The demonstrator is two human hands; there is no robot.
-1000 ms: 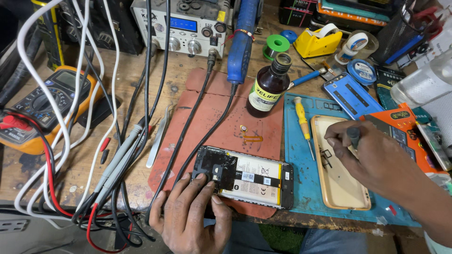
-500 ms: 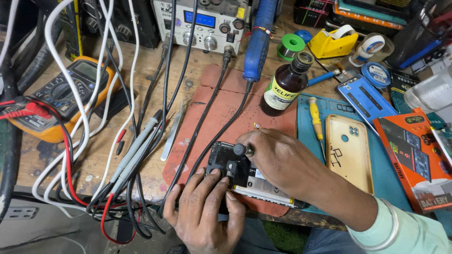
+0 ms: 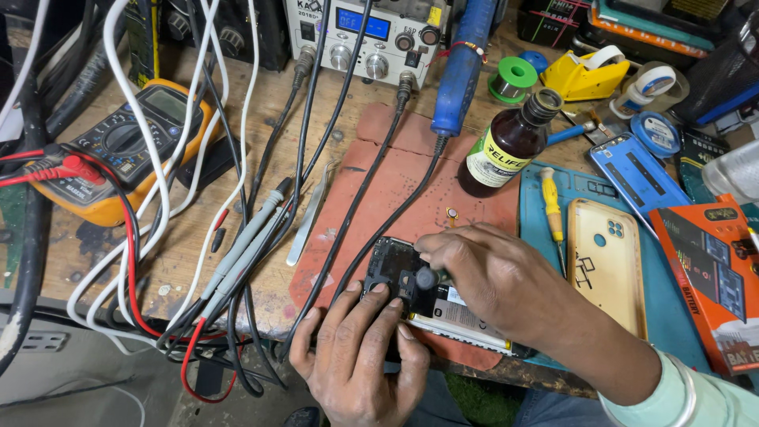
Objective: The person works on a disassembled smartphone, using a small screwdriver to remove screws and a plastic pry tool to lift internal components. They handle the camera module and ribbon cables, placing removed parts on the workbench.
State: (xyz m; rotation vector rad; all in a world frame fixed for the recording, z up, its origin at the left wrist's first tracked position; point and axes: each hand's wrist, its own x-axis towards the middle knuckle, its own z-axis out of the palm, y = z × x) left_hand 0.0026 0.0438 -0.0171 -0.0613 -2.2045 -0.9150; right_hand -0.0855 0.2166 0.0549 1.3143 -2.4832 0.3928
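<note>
An opened phone (image 3: 411, 296) with its back cover off lies on a red mat (image 3: 395, 190) at the table's front edge. My left hand (image 3: 360, 356) steadies its near end, fingers resting on the black camera section. My right hand (image 3: 490, 281) is over the phone and pinches a small dark-handled screwdriver (image 3: 427, 277) upright against its upper part. The phone's battery (image 3: 466, 320) shows below my right palm.
A gold phone back cover (image 3: 605, 265) and a yellow screwdriver (image 3: 551, 205) lie on a blue mat (image 3: 672, 316). A brown bottle (image 3: 510, 146), metal tweezers (image 3: 308, 217), a yellow multimeter (image 3: 111, 154), several cables, a bench power supply (image 3: 364, 35) and an orange box (image 3: 711, 277) surround them.
My right hand came from the gold cover on the blue mat across to the phone, bringing the small screwdriver onto it. My left hand stayed on the phone.
</note>
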